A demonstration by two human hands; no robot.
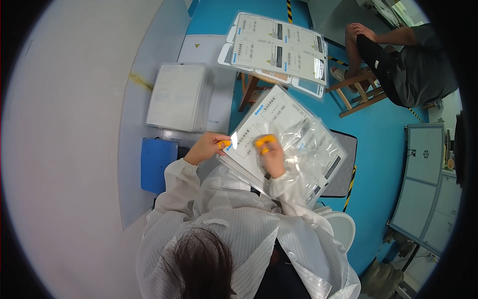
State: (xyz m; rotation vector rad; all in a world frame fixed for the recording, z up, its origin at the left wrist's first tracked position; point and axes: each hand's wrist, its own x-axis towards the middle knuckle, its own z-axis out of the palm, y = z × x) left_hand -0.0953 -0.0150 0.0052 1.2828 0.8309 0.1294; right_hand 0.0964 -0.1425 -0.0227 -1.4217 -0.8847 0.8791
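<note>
A stack of white printed sheets (269, 112) lies tilted across my lap, with crumpled clear plastic film (311, 137) over its right part. At the stack's left edge, my left hand (204, 148) has its orange-covered fingertips closed on the edge of the top sheet, beside a bright glare spot. My right hand (273, 160) is over the middle of the top sheet, blurred, its fingers bent down. Orange also shows at its fingers; whether this is finger covers or a held piece is unclear. The film lies against my right wrist and sleeve.
More printed sheets (279, 45) rest on a wooden stool (247, 94) ahead. A white stack (175, 97) and a blue box (158, 164) are at left by the wall. At right, a person (413, 65) sits near a grey cabinet (423, 169).
</note>
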